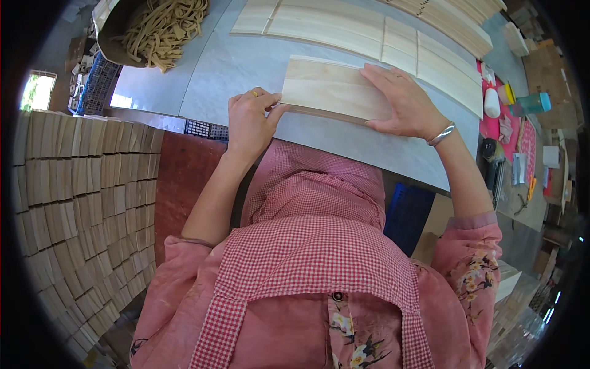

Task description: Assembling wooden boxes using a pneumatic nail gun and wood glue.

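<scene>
A pale rectangular wooden piece (332, 86) lies on the grey-white table in front of me, its darker near edge facing my body. I cannot tell whether it is a shallow box or a few boards stacked together. My left hand (253, 120) pinches its near left corner between thumb and fingers. Over its right end, my right hand (405, 104) grips it, the thumb at the near edge and the fingers reaching across to the far edge. Just beyond lies a row of flat pale wooden panels (332, 27).
A container (114, 46) of tan rubber-like bands stands at the far left of the table (209, 92). More stacked boards (455, 27) lie at the far right. Past the right end are a teal cup (538, 103) and a white bottle (491, 103). Stacked wooden pieces (80, 184) form a wall on my left.
</scene>
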`<state>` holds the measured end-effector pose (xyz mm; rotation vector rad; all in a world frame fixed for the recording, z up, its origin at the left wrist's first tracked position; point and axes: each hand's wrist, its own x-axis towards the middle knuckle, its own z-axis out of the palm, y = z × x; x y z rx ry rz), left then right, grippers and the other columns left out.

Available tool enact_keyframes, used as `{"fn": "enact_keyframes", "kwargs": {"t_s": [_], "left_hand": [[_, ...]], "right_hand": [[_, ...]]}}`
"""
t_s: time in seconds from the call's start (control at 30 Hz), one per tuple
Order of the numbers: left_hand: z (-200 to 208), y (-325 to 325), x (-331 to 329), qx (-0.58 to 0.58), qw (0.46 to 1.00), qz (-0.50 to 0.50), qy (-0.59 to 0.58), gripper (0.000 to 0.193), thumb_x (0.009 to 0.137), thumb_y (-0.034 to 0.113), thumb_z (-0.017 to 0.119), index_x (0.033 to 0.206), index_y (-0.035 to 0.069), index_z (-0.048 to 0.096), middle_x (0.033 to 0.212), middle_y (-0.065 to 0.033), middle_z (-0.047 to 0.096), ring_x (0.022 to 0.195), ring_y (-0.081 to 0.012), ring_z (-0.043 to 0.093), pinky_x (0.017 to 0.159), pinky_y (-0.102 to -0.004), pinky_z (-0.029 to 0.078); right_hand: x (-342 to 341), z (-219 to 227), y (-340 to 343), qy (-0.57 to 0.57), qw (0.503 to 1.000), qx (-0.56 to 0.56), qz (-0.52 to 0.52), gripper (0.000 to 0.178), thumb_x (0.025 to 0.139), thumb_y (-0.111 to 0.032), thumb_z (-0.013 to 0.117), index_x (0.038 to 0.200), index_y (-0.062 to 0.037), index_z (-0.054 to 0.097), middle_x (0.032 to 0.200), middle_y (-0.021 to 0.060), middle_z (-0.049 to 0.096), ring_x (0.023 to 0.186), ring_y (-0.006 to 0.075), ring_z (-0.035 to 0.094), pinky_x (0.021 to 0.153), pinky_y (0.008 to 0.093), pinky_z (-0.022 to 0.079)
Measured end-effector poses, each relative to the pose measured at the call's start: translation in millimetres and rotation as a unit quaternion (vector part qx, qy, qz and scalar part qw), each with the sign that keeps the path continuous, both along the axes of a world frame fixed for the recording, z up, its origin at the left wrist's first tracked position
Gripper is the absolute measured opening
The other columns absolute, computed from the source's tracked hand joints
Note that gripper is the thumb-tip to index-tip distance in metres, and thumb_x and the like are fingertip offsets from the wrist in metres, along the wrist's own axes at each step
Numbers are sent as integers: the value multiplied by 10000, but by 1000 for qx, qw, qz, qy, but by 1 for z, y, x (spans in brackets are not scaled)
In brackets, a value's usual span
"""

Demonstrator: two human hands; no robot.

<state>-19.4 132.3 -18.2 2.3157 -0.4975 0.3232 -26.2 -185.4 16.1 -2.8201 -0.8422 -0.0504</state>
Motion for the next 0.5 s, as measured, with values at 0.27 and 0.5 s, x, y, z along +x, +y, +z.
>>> {"fn": "enact_keyframes", "kwargs": {"t_s": [0.27, 0.5], "left_hand": [[1, 3, 1, 11, 999, 4, 35, 189, 779, 93, 781, 928, -23, 763, 777, -67, 674, 648, -198, 580, 738, -316, 436], [3, 0, 4, -26, 999, -19, 19, 184, 761, 25, 774, 915, -72, 746, 736, -111, 665, 568, -206, 539, 554, -295, 436]], "right_hand": [[1, -5, 6, -2, 1000, -19, -12, 786, 741, -333, 762, 1426, -76, 473, 1488, 110, 484, 1296, 282, 510, 1131, 374, 368], [-11, 0, -18, -96, 976, 187, -61, 562, 794, -227, 725, 1315, -79, 576, 1404, 116, 551, 1189, 253, 571, 1037, 355, 442]]}}
